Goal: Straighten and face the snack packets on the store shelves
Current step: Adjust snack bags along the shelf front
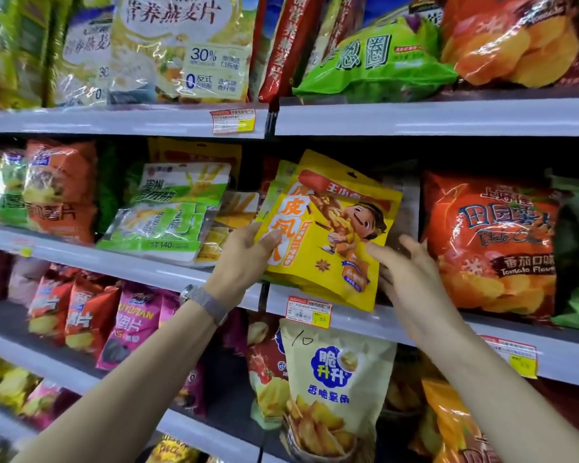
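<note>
Left hand [244,259] has it: thumb laid over the front, fingers tucked behind, clamped on the left edge of the yellow chicken-feet snack packet [331,235]. Right hand [411,282] is at the opposite lower edge, thumb tip just touching, fingers fairly straight behind it, not closed that I can see. So the packet sits between the two hands, at the front lip of the middle shelf [278,300], just above the price tag [310,312]. It's crooked, though: the long axis leans, with the top edge dropping toward the right. More of the same packets [283,177] stand behind, and the tomato crisps bag [492,242] is just beside on the right. I'd say the left hand does the turning and the right steadies it.
</note>
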The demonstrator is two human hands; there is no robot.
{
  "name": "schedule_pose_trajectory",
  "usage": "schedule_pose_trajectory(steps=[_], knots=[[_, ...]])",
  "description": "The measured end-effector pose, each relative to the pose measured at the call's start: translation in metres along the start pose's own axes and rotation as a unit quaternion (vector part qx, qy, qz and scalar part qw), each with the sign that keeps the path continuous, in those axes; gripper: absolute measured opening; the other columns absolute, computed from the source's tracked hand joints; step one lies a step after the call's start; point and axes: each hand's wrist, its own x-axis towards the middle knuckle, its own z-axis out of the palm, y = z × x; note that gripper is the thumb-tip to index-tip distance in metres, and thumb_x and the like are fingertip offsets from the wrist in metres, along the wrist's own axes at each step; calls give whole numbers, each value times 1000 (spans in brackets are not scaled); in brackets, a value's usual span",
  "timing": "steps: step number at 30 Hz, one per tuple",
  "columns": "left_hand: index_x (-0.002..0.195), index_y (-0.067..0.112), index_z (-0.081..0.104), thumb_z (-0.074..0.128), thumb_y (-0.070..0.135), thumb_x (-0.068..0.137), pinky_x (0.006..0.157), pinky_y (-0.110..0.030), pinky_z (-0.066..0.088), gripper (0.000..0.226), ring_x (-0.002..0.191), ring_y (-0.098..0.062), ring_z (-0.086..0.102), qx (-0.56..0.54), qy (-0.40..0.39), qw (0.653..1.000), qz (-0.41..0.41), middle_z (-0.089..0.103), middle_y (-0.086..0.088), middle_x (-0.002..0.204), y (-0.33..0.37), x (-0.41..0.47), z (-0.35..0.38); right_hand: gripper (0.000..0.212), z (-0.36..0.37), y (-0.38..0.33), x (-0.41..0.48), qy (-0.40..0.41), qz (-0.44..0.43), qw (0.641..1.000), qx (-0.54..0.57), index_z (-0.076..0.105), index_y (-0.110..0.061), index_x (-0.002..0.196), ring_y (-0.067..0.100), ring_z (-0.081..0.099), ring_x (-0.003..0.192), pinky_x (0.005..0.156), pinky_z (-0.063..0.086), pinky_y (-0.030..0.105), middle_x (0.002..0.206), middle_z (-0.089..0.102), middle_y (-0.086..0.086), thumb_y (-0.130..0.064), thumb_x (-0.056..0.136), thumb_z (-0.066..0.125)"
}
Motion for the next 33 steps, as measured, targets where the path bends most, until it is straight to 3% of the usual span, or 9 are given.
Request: schedule_pose_trajectory(steps=[4,7,12,18,21,25,28,31,33], knots=[[110,17,72,59,22,108,85,-39,63,15,89,-17,79,-9,5,1000,13,82,1,99,-1,-6,-17,35,30,-2,9,-96,81,989,80,72,-10,125,33,76,104,89,62,53,113,78,14,-26,93,72],[104,16,74,59,22,108,86,-42,63,16,85,-17,77,-1,-7,1000,16,82,-1,96,-2,-7,-39,33,54,5,13,-113,91,984,104,74,-7,119,35,77,97,76,65,51,109,78,18,-18,88,76],[101,0,77,67,26,104,100,-56,58,28,97,-34,78,40,-40,998,-18,81,-13,102,-4,5,-98,53,99,34,24,-118,103,981,113,76,-5,119,38,76,101,81,64,51,112,76,20,-19,68,85],[84,13,80,66,27,103,90,-43,61,28,85,-21,76,74,51,996,-1,81,-6,87,-17,29,-178,55,141,55,39,-73,76,985,136,73,-4,125,34,76,103,69,65,39,118,75,19,-14,71,80],[102,20,78,63,35,103,87,-35,55,21,94,-19,73,214,133,968,14,79,3,95,-23,45,-231,56,151,60,44,-49,73,988,131,72,-5,126,31,76,102,65,63,35,119,75,17,-18,72,80],[150,9,51,59,47,104,98,-35,45,60,129,-33,59,338,101,931,-92,63,-13,140,-33,69,-276,53,160,60,37,-29,47,991,120,73,-9,126,32,76,104,66,64,37,119,76,15,-20,75,80],[157,3,37,59,59,100,106,-40,46,83,137,-37,52,343,70,925,-150,52,-19,151,-47,93,-288,46,165,58,24,-20,12,993,113,73,-9,125,32,77,99,64,64,37,115,77,14,-14,79,78],[153,-1,40,64,76,85,111,-42,46,106,130,-35,55,312,59,931,-178,56,-19,147,-60,111,-289,39,166,53,9,-1,-18,994,106,74,-12,121,28,79,90,61,64,35,107,79,10,-7,82,77],[156,-1,36,65,80,82,119,-46,37,113,143,-39,43,329,83,923,-181,46,-23,155,-63,117,-287,45,165,51,2,15,-36,995,87,73,-15,120,28,79,91,64,65,37,106,80,8,-10,75,79]])
